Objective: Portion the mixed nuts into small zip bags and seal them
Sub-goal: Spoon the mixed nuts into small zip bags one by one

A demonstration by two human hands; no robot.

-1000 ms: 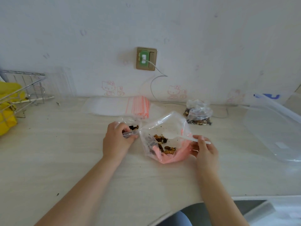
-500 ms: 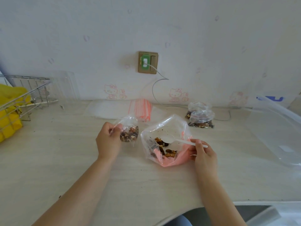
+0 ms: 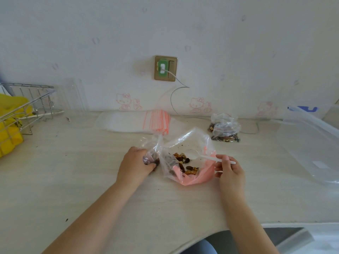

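Scooping next: right hand [image 3: 228, 168] pinches spoon [image 3: 207, 158] over big nut bag [image 3: 189, 158]; left hand [image 3: 136, 165] grips small zip bag [image 3: 152, 153] just left of it. Hold mouth open, tip spoon low.

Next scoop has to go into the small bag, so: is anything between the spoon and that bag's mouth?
Only the big bag's near wall. The spoon, in the right hand, sits inside it; the small bag, held by the left hand, stands just outside.
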